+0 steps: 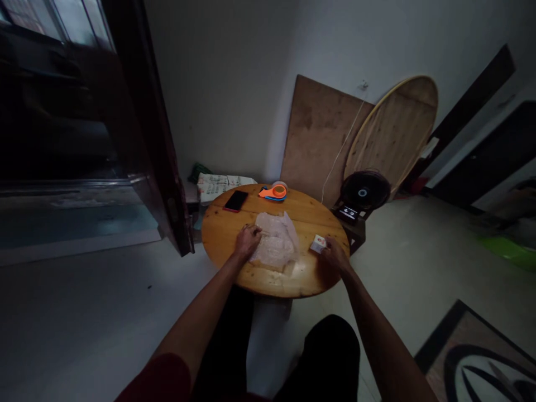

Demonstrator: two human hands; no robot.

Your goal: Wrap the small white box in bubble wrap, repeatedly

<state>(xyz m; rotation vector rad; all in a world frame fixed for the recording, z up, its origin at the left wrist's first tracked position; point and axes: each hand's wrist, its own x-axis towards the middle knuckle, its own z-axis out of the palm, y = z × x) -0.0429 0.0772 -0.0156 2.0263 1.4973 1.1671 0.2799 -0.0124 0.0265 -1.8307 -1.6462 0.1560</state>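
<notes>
A translucent sheet of what looks like bubble wrap [276, 243] lies crumpled across the middle of a round wooden table [314, 212]. My left hand [248, 240] rests at the sheet's left edge, its fingers bent and closed on the plastic. Over at the table's right side, my right hand [335, 253] grips a small white box [319, 244] by its right side, at the tabletop. The box has a small reddish mark on top. Fingertips behind the box are hidden.
Toward the table's far edge sit an orange tape dispenser [274, 192] and a dark phone [236, 201] with a red edge. A white printed package [221, 185] is behind the table. To the right stands a black fan [364, 192]; wooden boards [322, 128] lean on the wall.
</notes>
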